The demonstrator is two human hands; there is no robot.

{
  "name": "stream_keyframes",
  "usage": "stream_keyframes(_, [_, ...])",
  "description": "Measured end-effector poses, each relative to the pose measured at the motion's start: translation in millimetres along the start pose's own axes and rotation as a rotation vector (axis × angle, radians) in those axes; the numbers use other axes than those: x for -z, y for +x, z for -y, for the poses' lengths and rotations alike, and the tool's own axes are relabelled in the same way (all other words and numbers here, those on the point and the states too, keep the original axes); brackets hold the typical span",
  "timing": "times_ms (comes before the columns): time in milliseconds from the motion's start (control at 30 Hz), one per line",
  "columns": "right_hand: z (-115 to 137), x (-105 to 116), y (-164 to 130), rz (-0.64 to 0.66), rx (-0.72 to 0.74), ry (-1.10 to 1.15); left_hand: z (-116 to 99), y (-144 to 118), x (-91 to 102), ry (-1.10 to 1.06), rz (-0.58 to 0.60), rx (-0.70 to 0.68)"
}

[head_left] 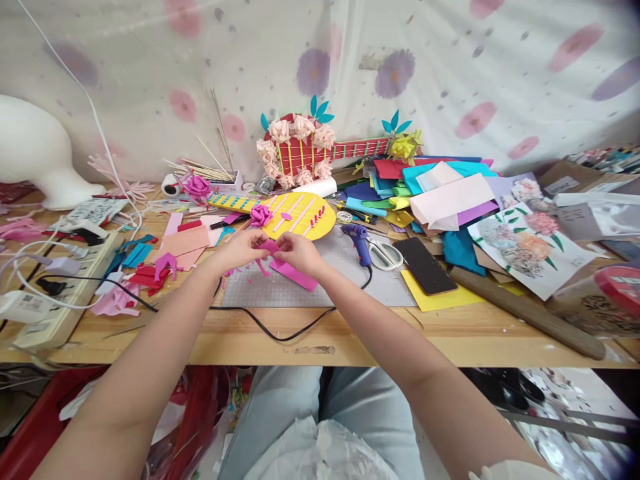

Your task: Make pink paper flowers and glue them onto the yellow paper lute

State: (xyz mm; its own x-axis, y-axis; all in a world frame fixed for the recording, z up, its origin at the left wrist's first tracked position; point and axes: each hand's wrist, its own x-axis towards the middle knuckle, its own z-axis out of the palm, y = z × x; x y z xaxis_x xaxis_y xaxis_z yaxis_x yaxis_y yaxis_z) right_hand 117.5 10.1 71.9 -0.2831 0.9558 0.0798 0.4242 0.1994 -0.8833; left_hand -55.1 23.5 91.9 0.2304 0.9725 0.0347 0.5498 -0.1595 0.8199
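Nearest the camera, two bare forearms reach forward over the edge of a wooden table (350, 340). A black cord (280, 333) loops across the wood just below the hands.

The left hand (243, 249) and the right hand (299, 253) meet above a grey cutting mat (345, 283). Both are curled, with fingertips pinched on a pink foam strip (293, 272). The left hand grips its upper end, and the right hand holds it just beside that, while the rest of the strip hangs down to the right and rests on the mat. Small pink scraps lie on the mat under the hands.

To the left are red, pink and blue foam offcuts (160, 263), and farther left a power strip (60, 293) with white cables. To the right of the hands lie a blue glue gun (359, 239), scissors (383, 253) and a black phone (425, 265) on a yellow sheet (440, 297). A wooden rolling pin (530, 312) lies at a slant near the right edge.

Just beyond the hands lies a yellow foam guitar (295, 215) with pink strips and a pink flower on it. Behind it a red guitar (310, 153) trimmed with pale flowers leans against a flower-patterned cloth (450, 60). A heap of coloured foam sheets (440, 190) sits to the right, beside a flower print (530, 243).
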Motion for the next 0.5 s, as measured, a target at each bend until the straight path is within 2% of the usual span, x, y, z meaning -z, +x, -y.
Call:
stream_keyframes(100, [-5, 8, -4, 0.109, -0.166, 0.321, 10, -2, 6.8, -0.127, 0.196, 0.05])
stream_keyframes(167, [-6, 13, -8, 0.165, -0.221, 0.442, 12, -4, 11.5, -0.149, 0.251, 0.084])
stream_keyframes(267, [-7, 21, -15, 0.193, -0.25, 0.467, 8, -6, 13.2, -0.132, 0.324, 0.105])
stream_keyframes(400, [-12, 26, -18, 0.213, -0.245, 0.406, -1, -11, 9.6, -0.048, 0.343, 0.112])
stream_keyframes(500, [-15, 27, -17, 0.259, -0.211, 0.37, -5, -15, 11.0, 0.036, 0.342, 0.203])
